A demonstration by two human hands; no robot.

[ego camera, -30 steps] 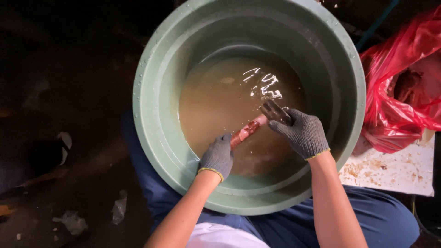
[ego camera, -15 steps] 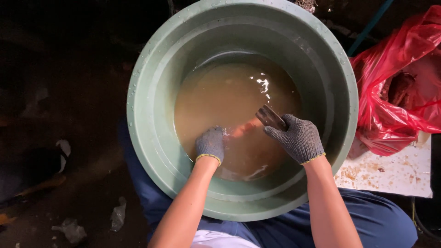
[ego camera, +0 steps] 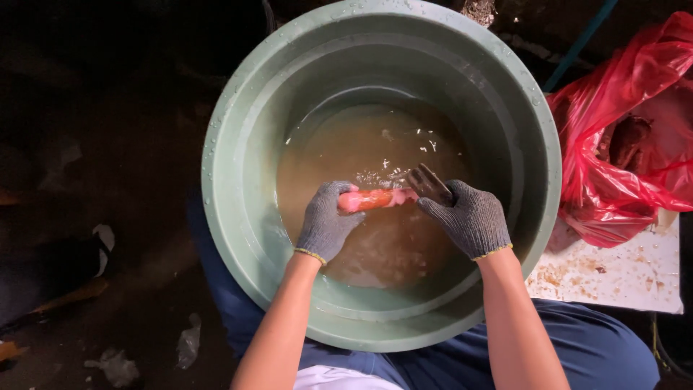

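Green tub (ego camera: 238, 217) w/ murky water: carrot (ego camera: 372, 199) btwn 2 gloved hands.

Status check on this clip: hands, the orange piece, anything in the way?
Left hand gripping orange piece above murky water. Right hand holding dark tool against it. Green basin around both; nothing in the way.

The floor (ego camera: 108, 144) is dark and dim, with pale scraps (ego camera: 115, 365) littered across it. A red plastic bag (ego camera: 628, 137) sits right, above a stained white board (ego camera: 613, 278).
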